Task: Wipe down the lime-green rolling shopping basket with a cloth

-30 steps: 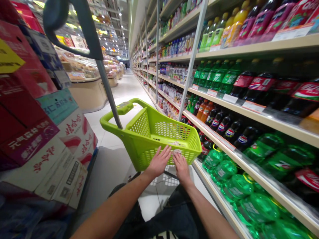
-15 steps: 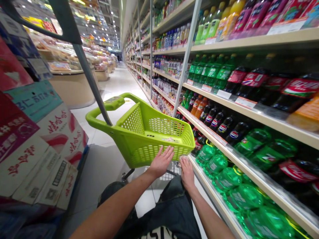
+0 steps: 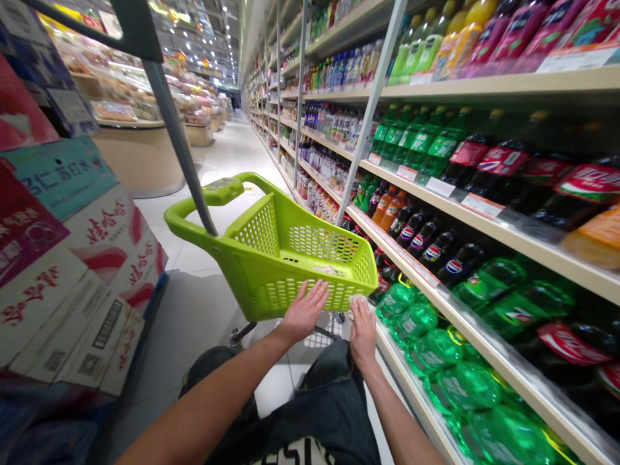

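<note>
A lime green plastic shopping cart basket stands in a supermarket aisle in front of me, its thick handle at the far left end. My left hand lies flat against the basket's near mesh wall, fingers spread. My right hand presses something small and whitish, which I cannot make out, against the basket's lower right corner with bent fingers. A small pale item lies inside the basket near the front wall. My knees in dark trousers show below.
Shelves of soft-drink bottles run along the right, green bottles lowest. Stacked cardboard cartons stand at the left. A grey pole rises from the cart's handle. The tiled aisle floor stretches ahead past round display counters.
The view has dropped and shifted, so the basket sits further left in frame. My right hand has slid from the basket's front wall down to its lower right corner.
</note>
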`<state>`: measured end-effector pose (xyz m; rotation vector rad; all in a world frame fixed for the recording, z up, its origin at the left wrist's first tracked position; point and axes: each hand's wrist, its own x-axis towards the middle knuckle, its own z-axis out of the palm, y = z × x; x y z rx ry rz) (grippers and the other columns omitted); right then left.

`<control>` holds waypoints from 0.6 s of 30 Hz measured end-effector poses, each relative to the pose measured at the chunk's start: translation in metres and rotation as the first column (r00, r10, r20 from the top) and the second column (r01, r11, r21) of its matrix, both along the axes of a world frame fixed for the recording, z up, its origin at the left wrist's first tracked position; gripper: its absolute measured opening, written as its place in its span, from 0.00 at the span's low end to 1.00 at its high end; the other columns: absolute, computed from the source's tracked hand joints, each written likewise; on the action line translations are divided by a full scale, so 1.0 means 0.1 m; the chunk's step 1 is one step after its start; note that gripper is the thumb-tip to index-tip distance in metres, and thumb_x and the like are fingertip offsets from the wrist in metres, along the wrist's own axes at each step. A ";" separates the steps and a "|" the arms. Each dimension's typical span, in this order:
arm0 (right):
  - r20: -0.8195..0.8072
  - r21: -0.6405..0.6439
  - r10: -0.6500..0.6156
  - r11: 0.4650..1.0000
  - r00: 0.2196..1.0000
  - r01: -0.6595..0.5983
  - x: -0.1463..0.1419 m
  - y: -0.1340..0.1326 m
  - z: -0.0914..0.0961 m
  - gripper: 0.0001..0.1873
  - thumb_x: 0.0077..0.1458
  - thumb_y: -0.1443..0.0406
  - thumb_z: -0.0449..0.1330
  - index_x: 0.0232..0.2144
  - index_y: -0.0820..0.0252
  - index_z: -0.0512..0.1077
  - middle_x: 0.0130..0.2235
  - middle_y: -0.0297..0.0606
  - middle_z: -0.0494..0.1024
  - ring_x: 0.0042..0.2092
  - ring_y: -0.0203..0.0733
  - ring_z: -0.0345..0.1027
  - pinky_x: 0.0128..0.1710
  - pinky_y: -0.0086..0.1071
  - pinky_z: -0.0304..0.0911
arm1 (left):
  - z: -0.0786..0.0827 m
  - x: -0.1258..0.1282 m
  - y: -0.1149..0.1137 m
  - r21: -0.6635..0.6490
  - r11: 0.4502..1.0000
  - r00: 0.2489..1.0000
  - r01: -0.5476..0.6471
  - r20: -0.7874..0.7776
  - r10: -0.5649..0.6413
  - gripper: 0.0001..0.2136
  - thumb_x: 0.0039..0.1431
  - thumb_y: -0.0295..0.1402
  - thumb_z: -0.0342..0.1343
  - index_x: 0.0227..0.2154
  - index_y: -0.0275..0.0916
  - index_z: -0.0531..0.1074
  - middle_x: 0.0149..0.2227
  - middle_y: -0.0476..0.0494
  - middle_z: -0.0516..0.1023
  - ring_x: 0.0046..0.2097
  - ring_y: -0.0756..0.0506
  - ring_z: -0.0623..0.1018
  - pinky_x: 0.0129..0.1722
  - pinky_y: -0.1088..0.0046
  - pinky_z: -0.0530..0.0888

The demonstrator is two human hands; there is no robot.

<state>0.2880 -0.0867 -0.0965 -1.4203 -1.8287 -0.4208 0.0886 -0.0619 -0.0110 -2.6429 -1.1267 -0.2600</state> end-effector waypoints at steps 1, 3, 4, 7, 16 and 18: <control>-0.009 0.017 0.006 1.000 1.000 -0.006 -0.04 0.02 0.08 0.30 0.52 0.75 0.41 0.57 0.57 0.52 0.57 0.44 0.59 0.61 0.43 0.44 0.56 0.49 0.45 | 0.00 -0.01 0.00 0.005 1.000 1.000 -0.003 0.011 0.003 0.27 0.52 0.26 0.41 0.58 0.34 0.48 0.62 0.40 0.48 0.63 0.43 0.45 0.58 0.53 0.48; -0.028 0.055 0.010 0.998 1.000 -0.008 -0.12 0.10 0.23 0.29 0.52 0.75 0.42 0.57 0.57 0.52 0.58 0.45 0.58 0.61 0.44 0.43 0.56 0.51 0.44 | -0.01 -0.03 0.00 0.019 1.000 0.999 -0.006 0.035 0.005 0.27 0.52 0.25 0.41 0.58 0.34 0.48 0.62 0.40 0.47 0.63 0.43 0.44 0.58 0.52 0.48; -0.030 0.065 0.014 0.998 0.999 -0.012 -0.16 0.14 0.26 0.29 0.52 0.75 0.42 0.57 0.57 0.53 0.57 0.45 0.59 0.61 0.44 0.43 0.56 0.51 0.44 | 0.00 -0.04 0.00 0.026 1.000 0.999 -0.007 0.046 0.006 0.27 0.52 0.25 0.41 0.58 0.33 0.48 0.62 0.40 0.47 0.63 0.43 0.44 0.58 0.52 0.47; 0.008 0.029 0.055 0.998 0.998 -0.055 -0.26 0.15 0.16 0.29 0.52 0.76 0.41 0.56 0.58 0.55 0.56 0.45 0.62 0.61 0.43 0.44 0.55 0.49 0.46 | 0.00 -0.09 -0.02 0.035 0.999 0.998 -0.013 0.062 0.011 0.27 0.53 0.25 0.41 0.58 0.33 0.48 0.62 0.40 0.47 0.63 0.43 0.43 0.58 0.52 0.47; 0.032 0.060 0.104 0.993 0.994 -0.106 -0.57 0.18 0.51 0.27 0.54 0.74 0.42 0.56 0.60 0.54 0.56 0.47 0.61 0.61 0.43 0.42 0.56 0.48 0.44 | 0.03 -0.34 -0.04 0.025 0.994 0.989 -0.110 0.100 0.107 0.27 0.54 0.24 0.39 0.58 0.33 0.47 0.62 0.40 0.47 0.63 0.43 0.44 0.58 0.52 0.46; 0.065 0.048 0.125 0.991 0.990 -0.128 -0.64 0.21 0.49 0.26 0.54 0.74 0.42 0.56 0.60 0.55 0.55 0.47 0.63 0.61 0.43 0.42 0.56 0.47 0.45 | 0.03 -0.39 -0.04 0.023 0.991 0.985 -0.133 0.111 0.130 0.27 0.54 0.25 0.39 0.58 0.33 0.47 0.62 0.40 0.47 0.63 0.43 0.44 0.58 0.52 0.46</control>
